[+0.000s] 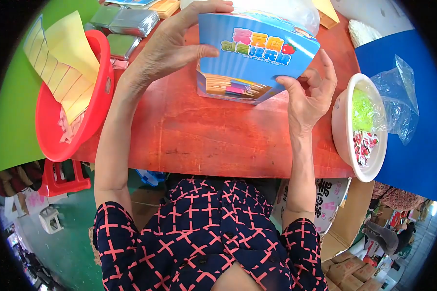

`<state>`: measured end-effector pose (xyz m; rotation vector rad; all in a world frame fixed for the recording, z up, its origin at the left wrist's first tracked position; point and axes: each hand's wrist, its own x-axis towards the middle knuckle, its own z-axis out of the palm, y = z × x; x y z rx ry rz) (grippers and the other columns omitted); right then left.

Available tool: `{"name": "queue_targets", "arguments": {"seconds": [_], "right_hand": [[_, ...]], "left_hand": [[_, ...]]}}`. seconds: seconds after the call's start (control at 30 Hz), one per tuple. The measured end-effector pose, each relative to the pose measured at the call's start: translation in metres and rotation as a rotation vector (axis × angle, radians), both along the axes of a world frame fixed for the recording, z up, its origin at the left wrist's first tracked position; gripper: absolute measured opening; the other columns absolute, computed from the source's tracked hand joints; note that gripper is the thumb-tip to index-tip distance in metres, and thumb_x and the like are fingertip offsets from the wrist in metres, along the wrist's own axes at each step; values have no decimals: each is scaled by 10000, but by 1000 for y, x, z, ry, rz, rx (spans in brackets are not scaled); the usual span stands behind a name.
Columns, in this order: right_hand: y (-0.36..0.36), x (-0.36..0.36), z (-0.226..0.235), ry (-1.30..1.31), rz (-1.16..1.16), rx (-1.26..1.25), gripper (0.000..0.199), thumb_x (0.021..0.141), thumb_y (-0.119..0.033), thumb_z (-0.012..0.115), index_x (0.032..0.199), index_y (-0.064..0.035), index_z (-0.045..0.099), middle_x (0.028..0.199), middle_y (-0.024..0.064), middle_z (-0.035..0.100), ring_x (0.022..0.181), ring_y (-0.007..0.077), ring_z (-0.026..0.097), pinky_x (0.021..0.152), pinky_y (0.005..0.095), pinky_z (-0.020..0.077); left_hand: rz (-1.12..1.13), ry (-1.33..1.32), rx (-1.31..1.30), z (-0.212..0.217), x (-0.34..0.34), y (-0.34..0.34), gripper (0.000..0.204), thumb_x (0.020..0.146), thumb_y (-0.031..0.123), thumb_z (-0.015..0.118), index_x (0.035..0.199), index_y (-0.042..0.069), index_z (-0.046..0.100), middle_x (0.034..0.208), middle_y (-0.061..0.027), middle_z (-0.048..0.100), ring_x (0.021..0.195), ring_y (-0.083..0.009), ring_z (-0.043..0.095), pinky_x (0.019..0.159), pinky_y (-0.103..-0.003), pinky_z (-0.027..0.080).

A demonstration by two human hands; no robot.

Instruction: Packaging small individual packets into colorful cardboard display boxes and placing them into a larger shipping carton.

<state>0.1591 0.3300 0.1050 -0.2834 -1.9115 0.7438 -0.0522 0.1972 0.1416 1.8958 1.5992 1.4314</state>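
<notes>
A blue cardboard box (257, 46) with colourful lettering stands tilted at the far side of the red table, its front facing me. Through a cut-out window low on its front show slim wooden sticks (238, 88) and something pink. My left hand (172, 46) grips the box's upper left, thumb against the front and fingers over the top edge. On the other side my right hand (310, 94) holds the right edge, its thumb on the front panel and the other fingers bent around the side. The back of the box is hidden.
A red basin (107, 53) with yellow sheets and pink pieces stands left. At right, a white basin (342, 114) holds bright green material and small printed packets; clear plastic (398, 102) lies beside it. Silvery packs (133, 22) lie at the far left of the table (194, 140).
</notes>
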Motion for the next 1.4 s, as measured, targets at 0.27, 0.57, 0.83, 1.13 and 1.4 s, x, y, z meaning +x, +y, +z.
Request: {"name": "queue_targets", "arguments": {"seconds": [0.27, 0.57, 0.83, 1.13, 1.4], "right_hand": [[-8, -9, 5, 90, 32, -283, 433, 662, 101, 682, 1047, 32, 494, 788, 84, 638, 706, 105, 597, 608, 202, 471], [-16, -17, 2, 158, -6, -352, 304, 671, 100, 677, 911, 6, 515, 786, 71, 612, 716, 113, 593, 647, 213, 487], [-9, -11, -15, 15, -73, -140, 304, 663, 60, 712, 878, -20, 514, 788, 8, 553, 685, 73, 519, 637, 201, 445], [2, 7, -16, -33, 135, -258, 402, 670, -60, 746, 986, -18, 502, 965, 65, 536, 876, 134, 523, 762, 270, 456], [23, 2, 34, -229, -19, 494, 583, 607, -147, 755, 1121, -24, 509, 1212, 141, 495, 1138, 319, 468, 946, 394, 406]], "left_hand": [[6, 9, 3, 12, 3, -5, 685, 630, -77, 662, 1229, 115, 388, 1314, -121, 381, 1281, -250, 289, 1090, -408, 234], [-372, -92, 429, -19, -20, 13, 687, 634, -115, 634, 1230, 116, 382, 1315, -122, 375, 1279, -268, 288, 1084, -408, 245], [58, 11, -15, 7, 1, -9, 675, 617, -117, 651, 1210, 104, 417, 1291, -128, 419, 1263, -289, 322, 1060, -402, 274], [-312, 278, 710, -36, -31, 23, 670, 628, -46, 689, 1225, 106, 429, 1293, -138, 418, 1256, -308, 332, 1064, -439, 242], [54, 321, 53, -2, 0, -15, 736, 629, -38, 691, 1278, 139, 392, 1322, -132, 391, 1263, -317, 323, 1063, -463, 231]]}}
